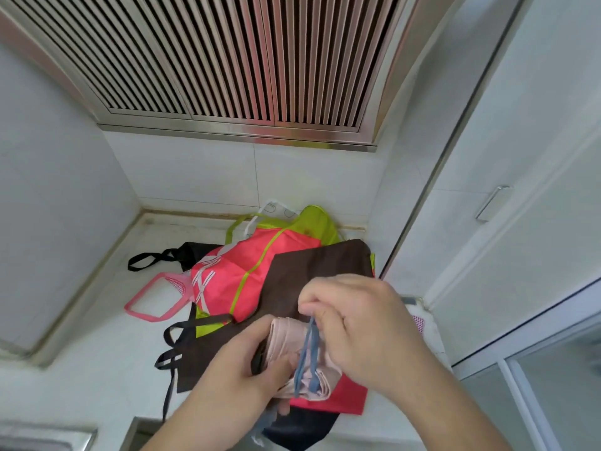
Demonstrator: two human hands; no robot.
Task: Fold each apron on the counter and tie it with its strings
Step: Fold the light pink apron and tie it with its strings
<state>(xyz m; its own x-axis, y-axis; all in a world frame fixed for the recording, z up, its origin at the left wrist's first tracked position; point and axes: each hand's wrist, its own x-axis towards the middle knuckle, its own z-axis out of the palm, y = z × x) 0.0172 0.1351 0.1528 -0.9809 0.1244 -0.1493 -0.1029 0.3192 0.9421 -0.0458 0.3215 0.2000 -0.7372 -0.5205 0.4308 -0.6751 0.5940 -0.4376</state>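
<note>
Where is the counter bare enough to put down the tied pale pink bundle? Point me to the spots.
Bare counter lies left of the apron pile, below the pink strap loop. A second strip runs along the back wall, behind the black strap. The middle and right are crowded with aprons.

A white counter (107, 346) runs into a corner of white walls. A heap of aprons lies on it. A brown apron (312, 265) is on top of a pink and green apron (247, 271). A black apron (192, 252) and a pink strap loop (153, 301) stick out on the left.
</note>
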